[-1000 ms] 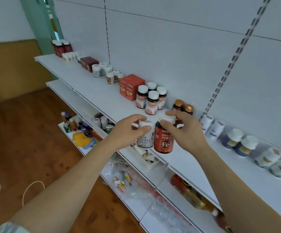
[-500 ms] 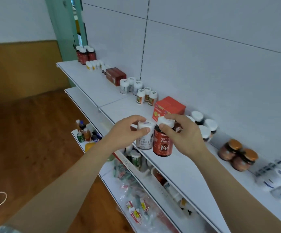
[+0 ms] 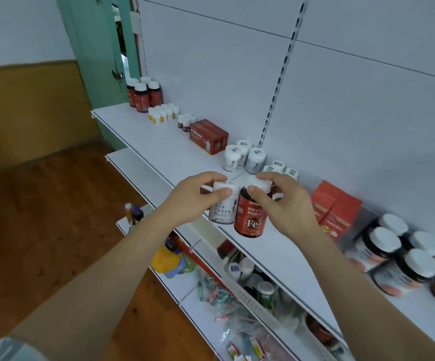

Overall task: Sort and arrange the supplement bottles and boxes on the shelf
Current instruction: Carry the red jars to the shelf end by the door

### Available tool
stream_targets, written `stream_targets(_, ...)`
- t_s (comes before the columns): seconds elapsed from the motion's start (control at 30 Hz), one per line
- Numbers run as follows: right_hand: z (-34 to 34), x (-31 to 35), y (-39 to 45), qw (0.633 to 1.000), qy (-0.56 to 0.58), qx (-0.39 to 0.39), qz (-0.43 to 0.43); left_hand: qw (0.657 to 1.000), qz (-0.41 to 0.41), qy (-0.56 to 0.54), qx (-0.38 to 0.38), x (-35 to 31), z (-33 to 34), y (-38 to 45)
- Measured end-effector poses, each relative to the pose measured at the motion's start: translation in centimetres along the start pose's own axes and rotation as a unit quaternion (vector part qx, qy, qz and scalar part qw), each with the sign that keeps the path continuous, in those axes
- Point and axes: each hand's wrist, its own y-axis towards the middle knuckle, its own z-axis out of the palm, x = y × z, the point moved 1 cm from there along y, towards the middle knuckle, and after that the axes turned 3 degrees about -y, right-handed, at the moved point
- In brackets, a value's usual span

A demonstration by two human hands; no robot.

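Above the front edge of the white metal shelf, the left hand grips a white-labelled, white-capped supplement bottle by its top; the right hand pinches the white cap of a dark red bottle marked Fe; both bottles hang upright, touching side by side; further along the shelf stands a dark red box.

The white shelf carried red-labelled bottles at its far end, then small white bottles, a dark red box, white jars (three together), and an orange-red box.
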Motion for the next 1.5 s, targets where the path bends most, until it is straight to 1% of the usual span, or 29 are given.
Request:
stream_targets(0.23,4.6,-0.5,6.9,0.999,0.012,-0.023,0.03,1.0,-0.001,-0.006,0.019,2.4,-3.5,7.4)
stream_targets(0.43,6.0,-1.9,11.4,0.996,0.015,-0.049,0.072,0.998,-0.003,0.021,0.066,3.3,-4.3,14.1)
stream_targets(0.53,6.4,-2.8,11.7,0.994,-0.015,-0.055,0.089,0.992,-0.007,0.028,0.122,4.1,-3.9,16.1)
stream_targets(0.63,6.6,-3.6,11.7,0.99,-0.039,-0.07,0.115,0.981,0.018,0.071,0.178,4.6,-3.6,17.9)
stream_targets(0.73,6.6,-3.8,11.5,0.981,-0.056,-0.099,0.156,0.967,0.075,0.111,0.219,3.6,-3.7,19.8)
stream_targets(0.83,6.4,-3.2,10.9,0.971,-0.077,-0.119,0.19,0.949,0.14,0.128,0.253,1.8,-3.9,21.7)
stream_targets(0.97,6.9,-2.6,10.1,0.962,-0.099,-0.157,0.2,0.92,0.222,0.169,0.274,0.7,-3.0,25.5)
stream_targets(1.03,7.2,-2.3,9.5,0.958,-0.109,-0.166,0.208,0.904,0.236,0.203,0.294,0.8,-2.0,26.7)
stream_targets(1.13,7.6,-2.1,9.0,0.955,-0.132,-0.183,0.193,0.878,0.243,0.259,0.32,1.8,-0.3,28.0)
stream_targets(1.33,7.4,-2.9,9.2,0.952,-0.131,-0.202,0.188,0.827,0.303,0.352,0.316,3.4,1.8,29.1)
stream_targets(1.4,7.4,-3.2,9.2,0.952,-0.129,-0.202,0.192,0.818,0.322,0.362,0.31,4.0,2.1,29.3)
stream_targets(1.5,7.6,-3.8,9.4,0.953,-0.124,-0.194,0.199,0.815,0.339,0.36,0.302,5.1,2.2,29.6)
